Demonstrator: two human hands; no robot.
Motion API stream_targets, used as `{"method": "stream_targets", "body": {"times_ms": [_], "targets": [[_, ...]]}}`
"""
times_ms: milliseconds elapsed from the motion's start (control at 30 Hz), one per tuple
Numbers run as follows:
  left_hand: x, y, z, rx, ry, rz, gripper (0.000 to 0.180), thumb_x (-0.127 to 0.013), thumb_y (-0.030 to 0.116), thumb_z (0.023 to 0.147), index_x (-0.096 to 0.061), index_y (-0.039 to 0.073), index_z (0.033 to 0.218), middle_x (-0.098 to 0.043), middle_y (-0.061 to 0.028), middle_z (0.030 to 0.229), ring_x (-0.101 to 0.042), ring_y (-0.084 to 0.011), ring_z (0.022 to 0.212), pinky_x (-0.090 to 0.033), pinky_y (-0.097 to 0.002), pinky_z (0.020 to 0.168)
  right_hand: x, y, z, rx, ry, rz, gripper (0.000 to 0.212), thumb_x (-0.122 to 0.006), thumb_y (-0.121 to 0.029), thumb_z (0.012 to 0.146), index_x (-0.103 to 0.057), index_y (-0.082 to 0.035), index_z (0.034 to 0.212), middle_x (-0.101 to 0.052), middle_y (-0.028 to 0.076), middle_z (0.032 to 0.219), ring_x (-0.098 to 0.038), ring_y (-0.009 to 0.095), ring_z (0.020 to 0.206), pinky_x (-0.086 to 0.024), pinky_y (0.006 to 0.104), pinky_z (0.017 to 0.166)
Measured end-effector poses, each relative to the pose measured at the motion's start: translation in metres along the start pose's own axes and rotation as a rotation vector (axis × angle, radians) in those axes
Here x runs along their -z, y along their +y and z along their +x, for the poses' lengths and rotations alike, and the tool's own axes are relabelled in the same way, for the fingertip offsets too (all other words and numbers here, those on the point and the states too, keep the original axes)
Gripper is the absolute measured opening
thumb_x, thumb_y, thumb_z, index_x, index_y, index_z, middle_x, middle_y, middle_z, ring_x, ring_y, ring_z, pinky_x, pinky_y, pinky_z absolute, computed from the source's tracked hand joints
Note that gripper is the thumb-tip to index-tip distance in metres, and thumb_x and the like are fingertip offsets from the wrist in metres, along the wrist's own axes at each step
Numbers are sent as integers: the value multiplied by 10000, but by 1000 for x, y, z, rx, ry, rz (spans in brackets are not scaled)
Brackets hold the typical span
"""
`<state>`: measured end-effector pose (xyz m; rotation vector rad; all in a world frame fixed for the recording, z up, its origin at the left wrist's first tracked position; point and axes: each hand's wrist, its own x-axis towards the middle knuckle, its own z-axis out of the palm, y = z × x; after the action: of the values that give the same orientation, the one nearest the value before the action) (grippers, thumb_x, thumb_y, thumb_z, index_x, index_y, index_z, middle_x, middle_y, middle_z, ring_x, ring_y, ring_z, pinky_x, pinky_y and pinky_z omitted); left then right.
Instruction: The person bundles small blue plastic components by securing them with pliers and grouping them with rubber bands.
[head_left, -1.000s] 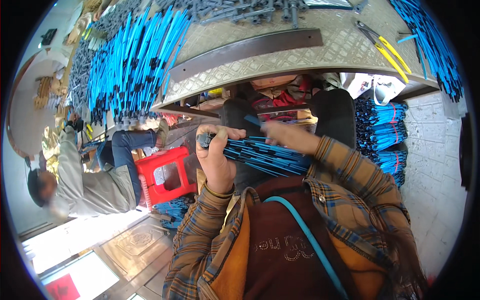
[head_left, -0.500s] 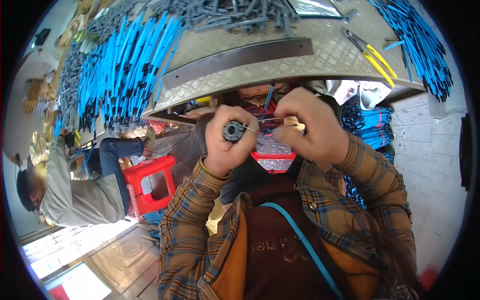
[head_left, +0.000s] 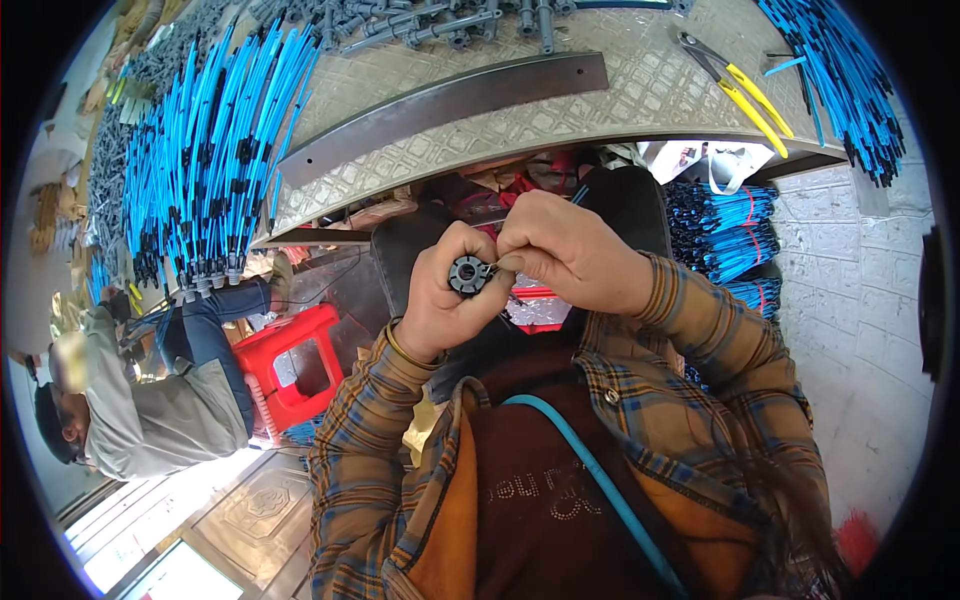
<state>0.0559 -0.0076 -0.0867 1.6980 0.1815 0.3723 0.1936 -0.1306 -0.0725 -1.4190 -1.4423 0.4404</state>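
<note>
My left hand is closed around a dark grey round plastic part with notches about its rim and a hole in its middle, its end face upward. Against that part's right edge, the fingers of my right hand are pinched together on a thin wire, mostly hidden by the fingertips. The tip of a blue rod shows just behind my right hand; I cannot tell whether the hand holds it. Both hands are over my lap, in front of the table edge.
On the patterned table lie a dark metal bar, yellow-handled pliers, grey plastic tubes and blue rods. Blue bundles are stacked at right. A person sits at left by a red stool.
My right hand has come left and down, from apart with a thin wire stretched between the hands to touching the round part. The view has shifted slightly, and the person at left has leaned.
</note>
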Motion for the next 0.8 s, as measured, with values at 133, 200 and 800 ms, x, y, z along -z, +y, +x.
{"method": "stream_targets", "body": {"times_ms": [133, 200, 800], "targets": [[-1, 3, 3, 60, -31, -36, 202, -642, 15, 695, -459, 50, 774, -500, -18, 636, -451, -57, 564, -384, -216, 510, 2, 6, 1, 40, 15, -25, 84, -586, -133, 803, -533, -77, 837, -480, 63, 772, -475, 248, 731, -393, 345, 680], [-2, 4, 5, 89, -46, -54, 203, -643, 15, 695, -459, 50, 773, -500, -18, 635, -452, -58, 564, -384, -216, 510, 1, 8, 1, 50, 26, -41, 80, -584, -132, 805, -535, -81, 841, -481, 63, 773, -476, 249, 735, -394, 343, 683], [-12, -5, 18, 32, -90, -101, 120, -619, 18, 734, -504, 28, 769, -542, -15, 676, -507, -59, 603, -410, -213, 556, 206, 40, -45, -212, 158, -1234, 198, -575, -184, 809, -516, -16, 896, -519, 148, 905, -508, 325, 868, -422, 375, 743]]}}
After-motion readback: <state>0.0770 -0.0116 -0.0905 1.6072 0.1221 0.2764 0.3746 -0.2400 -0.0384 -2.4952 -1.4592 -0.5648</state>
